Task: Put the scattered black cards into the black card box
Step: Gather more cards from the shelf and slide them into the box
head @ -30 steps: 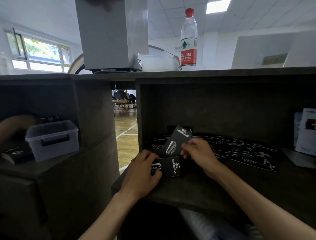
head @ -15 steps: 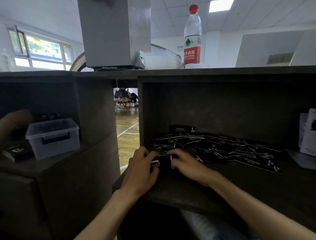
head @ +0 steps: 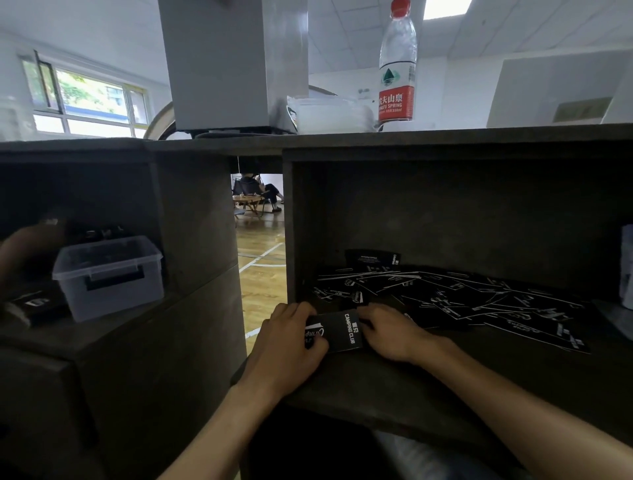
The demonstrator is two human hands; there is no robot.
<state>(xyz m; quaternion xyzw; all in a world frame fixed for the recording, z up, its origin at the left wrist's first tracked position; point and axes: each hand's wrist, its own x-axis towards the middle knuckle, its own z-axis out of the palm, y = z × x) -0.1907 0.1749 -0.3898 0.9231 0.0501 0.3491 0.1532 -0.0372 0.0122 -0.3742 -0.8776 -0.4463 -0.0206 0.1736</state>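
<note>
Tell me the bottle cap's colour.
Red, on the bottle cap at the top edge of the head view.

Scattered cards [head: 445,294] are lying across the shelf [head: 394,383]; a card box [head: 337,330] is sitting near its front left corner; a bottle [head: 397,65] is standing on the counter [head: 376,137] above.

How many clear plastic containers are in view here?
2: a lidded bin in the left cubby, and a tub on the countertop left of the water bottle.
</note>
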